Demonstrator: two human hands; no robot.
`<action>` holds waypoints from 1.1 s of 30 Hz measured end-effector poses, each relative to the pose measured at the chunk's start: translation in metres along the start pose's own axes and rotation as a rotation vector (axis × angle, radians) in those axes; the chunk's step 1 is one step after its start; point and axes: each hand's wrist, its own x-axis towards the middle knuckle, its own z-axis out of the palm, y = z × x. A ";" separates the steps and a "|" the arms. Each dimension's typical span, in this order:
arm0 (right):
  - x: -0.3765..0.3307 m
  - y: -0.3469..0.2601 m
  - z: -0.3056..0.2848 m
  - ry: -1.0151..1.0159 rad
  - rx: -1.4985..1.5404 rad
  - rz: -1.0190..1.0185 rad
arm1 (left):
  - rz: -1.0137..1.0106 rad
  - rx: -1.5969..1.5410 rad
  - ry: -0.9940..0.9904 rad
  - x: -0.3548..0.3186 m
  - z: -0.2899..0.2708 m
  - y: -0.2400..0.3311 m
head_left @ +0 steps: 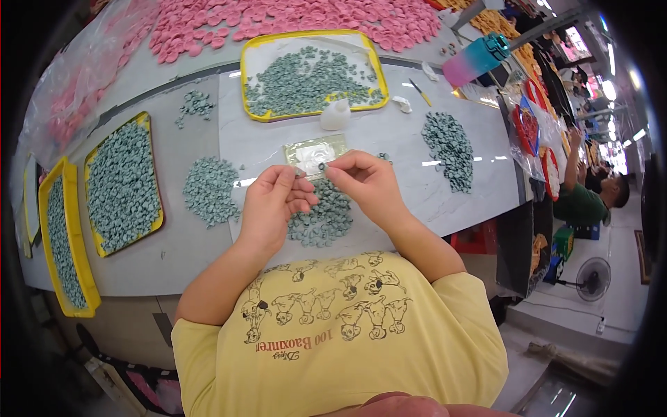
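My left hand (274, 198) is closed in a pinch of thumb and forefinger, its other fingers curled. At its fingertips is something small and dark that I cannot make out. Facing it, my right hand (369, 186) pinches a small green piece (322, 167) between thumb and forefinger. The two sets of fingertips are a short gap apart. Below them lies a heap of small green pieces (321, 221), partly hidden by my hands. Just beyond my fingers is a clear packet (297, 152) with white contents. A white squeeze bottle (335, 117) stands behind it.
Yellow-rimmed trays of green pieces stand at the back (244, 83) and left (164, 215). More loose heaps lie left (210, 191) and right (448, 149). A yellow pen-like tool (421, 92) and a blue-pink bottle (472, 64) are back right. Pink pieces (292, 17) cover the far surface.
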 end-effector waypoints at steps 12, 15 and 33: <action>0.003 0.002 0.041 -0.013 0.236 0.210 | -0.072 -0.137 -0.055 -0.014 -0.028 0.010; 0.004 0.009 0.048 0.002 -0.131 -0.213 | -0.114 -0.138 -0.147 -0.016 -0.038 0.011; 0.004 0.006 0.062 -0.039 -0.783 -1.071 | -0.065 -0.088 -0.159 -0.027 -0.044 0.015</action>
